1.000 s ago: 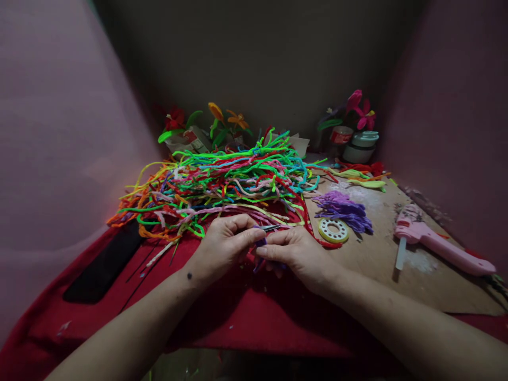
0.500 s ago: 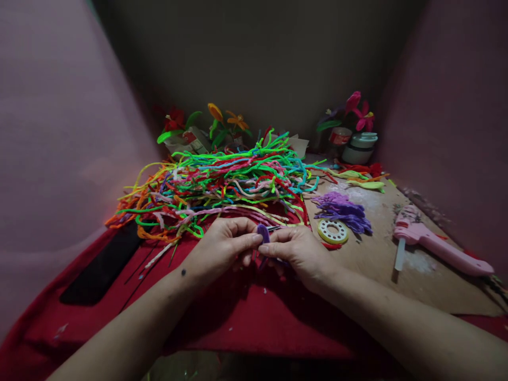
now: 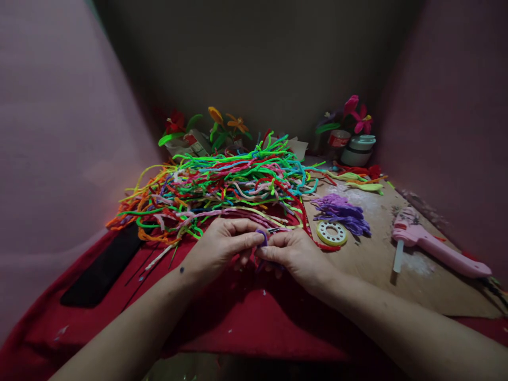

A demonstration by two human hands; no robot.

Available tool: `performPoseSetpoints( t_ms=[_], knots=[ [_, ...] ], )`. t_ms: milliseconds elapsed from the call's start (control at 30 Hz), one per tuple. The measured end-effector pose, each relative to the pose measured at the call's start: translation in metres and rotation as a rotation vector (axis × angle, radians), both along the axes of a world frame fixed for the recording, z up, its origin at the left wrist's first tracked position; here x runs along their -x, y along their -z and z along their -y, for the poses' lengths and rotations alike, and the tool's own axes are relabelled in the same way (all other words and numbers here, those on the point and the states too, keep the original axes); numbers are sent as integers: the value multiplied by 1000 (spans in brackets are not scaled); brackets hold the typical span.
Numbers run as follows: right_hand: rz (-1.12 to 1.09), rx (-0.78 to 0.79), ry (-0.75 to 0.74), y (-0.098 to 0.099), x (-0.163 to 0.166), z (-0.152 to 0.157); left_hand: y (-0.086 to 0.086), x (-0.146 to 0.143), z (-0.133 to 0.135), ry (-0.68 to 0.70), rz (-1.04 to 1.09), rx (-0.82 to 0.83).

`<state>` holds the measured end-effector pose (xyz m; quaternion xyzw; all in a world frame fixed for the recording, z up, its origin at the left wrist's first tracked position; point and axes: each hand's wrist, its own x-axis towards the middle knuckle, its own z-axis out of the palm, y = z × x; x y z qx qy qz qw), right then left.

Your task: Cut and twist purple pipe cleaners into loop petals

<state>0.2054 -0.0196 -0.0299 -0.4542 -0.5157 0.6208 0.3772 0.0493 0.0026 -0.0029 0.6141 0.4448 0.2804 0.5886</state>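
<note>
My left hand [image 3: 224,246] and right hand [image 3: 296,254] meet just below the middle of the frame, thumb and forefinger of each pinched tight, tips touching across the gap. Both palms face down, the other fingers curled under. My forearms come in from the lower left and lower right corners in a wide V (a small dark mark shows on my left wrist).

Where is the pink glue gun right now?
In the head view the pink glue gun lies on the brown board at the right, past the white ring and purple pile, apart from the right hand.
</note>
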Motion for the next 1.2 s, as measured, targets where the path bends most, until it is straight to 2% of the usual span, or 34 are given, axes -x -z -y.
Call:
performPoseSetpoints(
  t_ms=[167,333,367,433,533,600,700,967,1200],
  knots=[
    [59,12,1,3,6,4,1,-7,5,-71,-123,-150],
    [79,-91,49,12,10,6,8,-13,10,-177,-251,-635],
    [68,-90,39,13,10,6,8,-13,10,-189,-257,-680],
    [37,-42,14,11,10,5,7,-12,9,-180,-224,-581],
    [19,35,-5,6,8,4,4,-8,4,-85,-58,-175],
    [-3,52,-41,3,7,4,4,-4,1,-3,41,-9],
    [-49,60,-105,2,7,5,4,-1,-2,51,34,-4],
    [24,49,-71,7,8,4,4,-5,3,-34,-62,-75],
    [-40,69,-95,3,10,7,8,-1,-1,45,91,60]
  ],
)
